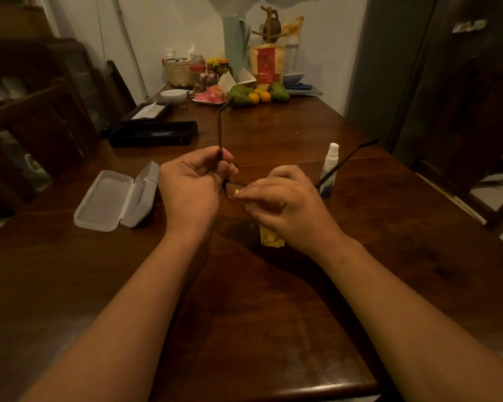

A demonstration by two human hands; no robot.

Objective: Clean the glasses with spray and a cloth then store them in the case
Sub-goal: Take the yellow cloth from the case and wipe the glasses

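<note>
Dark-framed glasses are held just above the middle of the table, between both hands, with both temples unfolded. One temple stands up out of the left hand. The other slants off to the right, crossing in front of the spray bottle.

The left hand is turned thumb-side up, its fingers curled round the upright temple near the hinge. The right hand lies palm down, its fingers drawn together and pinching a yellow cloth against the front of the frame.

Both lenses are mostly hidden behind the hands, and the light is dim. Only a speck of cloth shows at the fingertips, and a crumpled end hangs below the palm.

Counted: one pair of glasses, one cloth, one spray bottle upright to the right, and one pale case lying open to the left. Further back lies one black box.
</note>
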